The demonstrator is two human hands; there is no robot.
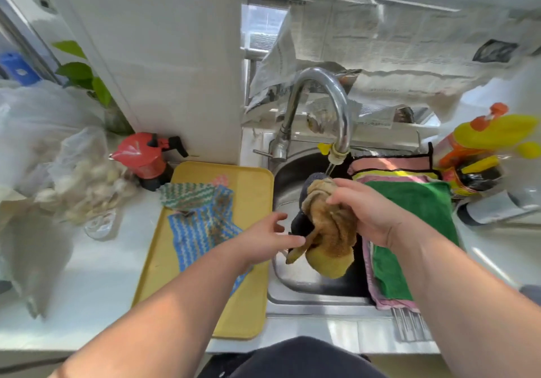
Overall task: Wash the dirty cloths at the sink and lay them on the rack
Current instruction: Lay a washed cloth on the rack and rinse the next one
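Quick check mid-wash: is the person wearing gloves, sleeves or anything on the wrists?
No gloves: left hand and right hand are bare. Left forearm and right forearm show no sleeve; no watch, bracelet or ring is visible.

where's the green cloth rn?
Head view, right of centre: the green cloth lies spread over pink-edged cloths at the right side of the sink, beside the right hand gripping a yellow-brown cloth.

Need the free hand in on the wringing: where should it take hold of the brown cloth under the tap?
Probably the loose lower end of the brown cloth, approached from the left. The right hand grips the bunched top, the bottom hangs free over the sink, and the open left hand is right beside the dangling tail.
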